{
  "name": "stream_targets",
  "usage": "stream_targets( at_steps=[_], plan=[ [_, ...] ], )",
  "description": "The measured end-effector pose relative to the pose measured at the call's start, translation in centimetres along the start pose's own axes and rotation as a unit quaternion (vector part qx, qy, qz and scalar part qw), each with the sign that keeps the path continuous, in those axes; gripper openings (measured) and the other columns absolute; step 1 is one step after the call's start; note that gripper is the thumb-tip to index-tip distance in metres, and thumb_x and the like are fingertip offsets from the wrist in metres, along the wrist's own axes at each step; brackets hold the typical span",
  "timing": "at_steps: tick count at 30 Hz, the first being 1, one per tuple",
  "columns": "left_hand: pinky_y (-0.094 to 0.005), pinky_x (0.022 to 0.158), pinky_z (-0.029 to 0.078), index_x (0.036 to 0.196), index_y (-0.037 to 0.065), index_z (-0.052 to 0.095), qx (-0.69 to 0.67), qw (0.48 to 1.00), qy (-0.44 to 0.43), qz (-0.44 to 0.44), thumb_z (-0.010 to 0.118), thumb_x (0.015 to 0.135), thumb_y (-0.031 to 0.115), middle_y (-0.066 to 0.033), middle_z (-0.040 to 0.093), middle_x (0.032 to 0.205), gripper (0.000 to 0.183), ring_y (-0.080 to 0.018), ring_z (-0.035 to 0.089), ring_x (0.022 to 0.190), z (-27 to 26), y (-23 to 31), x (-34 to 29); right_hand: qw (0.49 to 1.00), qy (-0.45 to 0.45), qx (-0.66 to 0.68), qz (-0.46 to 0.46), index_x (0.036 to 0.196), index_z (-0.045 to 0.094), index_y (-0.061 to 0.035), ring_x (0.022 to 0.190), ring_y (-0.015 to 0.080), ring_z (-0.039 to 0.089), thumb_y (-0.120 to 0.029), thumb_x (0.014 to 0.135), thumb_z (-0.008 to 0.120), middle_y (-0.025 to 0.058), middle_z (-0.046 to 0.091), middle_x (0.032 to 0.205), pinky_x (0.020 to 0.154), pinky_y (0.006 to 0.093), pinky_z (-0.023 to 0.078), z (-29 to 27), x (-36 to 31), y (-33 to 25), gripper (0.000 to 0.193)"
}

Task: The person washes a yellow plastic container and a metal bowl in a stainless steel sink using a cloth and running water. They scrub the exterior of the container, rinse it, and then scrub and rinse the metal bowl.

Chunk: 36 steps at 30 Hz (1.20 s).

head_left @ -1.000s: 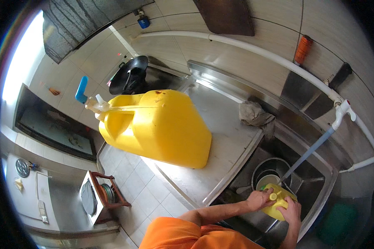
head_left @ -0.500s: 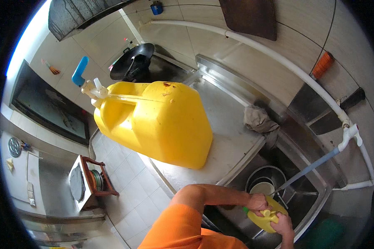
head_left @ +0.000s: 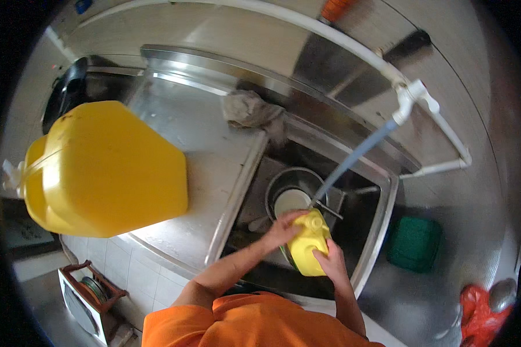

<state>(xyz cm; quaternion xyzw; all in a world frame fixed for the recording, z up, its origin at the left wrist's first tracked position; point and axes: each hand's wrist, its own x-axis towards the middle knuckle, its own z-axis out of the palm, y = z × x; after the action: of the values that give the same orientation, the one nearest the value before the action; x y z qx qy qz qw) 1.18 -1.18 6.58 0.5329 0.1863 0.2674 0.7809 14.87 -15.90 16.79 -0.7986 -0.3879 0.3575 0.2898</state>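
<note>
1. The left hand [head_left: 283, 229] has its fingers curled against the upper left side of a small yellow plastic jug [head_left: 308, 251], near the neck; the fingertips' exact closure is partly hidden.
2. The right hand [head_left: 334, 263] is closed on the jug's lower right side, the thumb lying across the yellow surface.
3. The jug is held tilted between both hands, above the stainless-steel sink [head_left: 377, 236].
4. A grey-blue hose [head_left: 358, 155] slants down from a white plastic tap [head_left: 412, 99], its lower end just beside the jug's top (whether they touch, I cannot tell).
5. Beyond the jug, a dark metal pot [head_left: 280, 184] stands in the sink with a pale bowl [head_left: 292, 202] inside.
6. On the steel counter [head_left: 208, 173] to the left are a large yellow jerrycan [head_left: 116, 168] and, by the sink's back corner, a crumpled grey cloth [head_left: 250, 109].
7. A green plastic container [head_left: 415, 244] sits right of the sink.
</note>
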Motion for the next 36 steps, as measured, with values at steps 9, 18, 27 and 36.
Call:
stream_targets(
  at_steps=[9,18,27,36],
  plan=[
    [-0.0295,0.099,0.043,0.133,0.004,0.051,0.008,0.993,-0.09,-0.081,0.065,0.084,0.005,-0.0081,0.057,0.125,0.05,-0.0165,0.053,0.115,0.2,1.0,3.2,0.957,-0.012,0.255,0.138,0.101,0.056,-0.0035,0.05,0.0046,0.042,-0.011,0.087,0.062,-0.0035,0.05,0.067,0.044,0.023,0.033,0.1,0.3,0.1,0.017],
    [-0.0276,0.069,0.05,0.095,0.001,0.067,-0.053,0.982,0.05,-0.173,0.061,0.093,0.021,-0.0017,0.068,0.085,0.021,-0.0122,0.062,0.075,0.2,-4.7,10.1,0.826,0.004,0.508,0.246,0.097,0.053,-0.0091,0.052,0.008,0.042,-0.014,0.089,0.061,-0.0018,0.048,0.072,0.048,0.0262,0.036,0.8,2.9,-1.4,0.013],
    [-0.0383,0.104,0.033,0.119,0.005,0.062,0.352,0.931,0.081,0.054,0.062,0.086,0.021,-0.015,0.05,0.133,0.037,-0.0286,0.042,0.125,0.4,-3.8,6.0,0.826,-0.022,0.505,0.249,0.1,0.051,-0.0094,0.053,0.0089,0.041,-0.012,0.09,0.06,-0.0003,0.047,0.075,0.048,0.0261,0.035,2.1,3.3,-2.4,0.014],
    [-0.0396,0.086,0.045,0.101,0.001,0.065,0.313,0.939,0.137,-0.024,0.056,0.087,0.021,-0.0137,0.061,0.101,0.025,-0.035,0.055,0.101,1.1,-2.1,8.6,0.843,-0.024,0.469,0.262,0.101,0.051,-0.0074,0.051,0.0076,0.039,-0.01,0.09,0.057,-0.0021,0.044,0.067,0.047,0.0256,0.034,2.2,3.4,-2.6,0.013]
  ],
)
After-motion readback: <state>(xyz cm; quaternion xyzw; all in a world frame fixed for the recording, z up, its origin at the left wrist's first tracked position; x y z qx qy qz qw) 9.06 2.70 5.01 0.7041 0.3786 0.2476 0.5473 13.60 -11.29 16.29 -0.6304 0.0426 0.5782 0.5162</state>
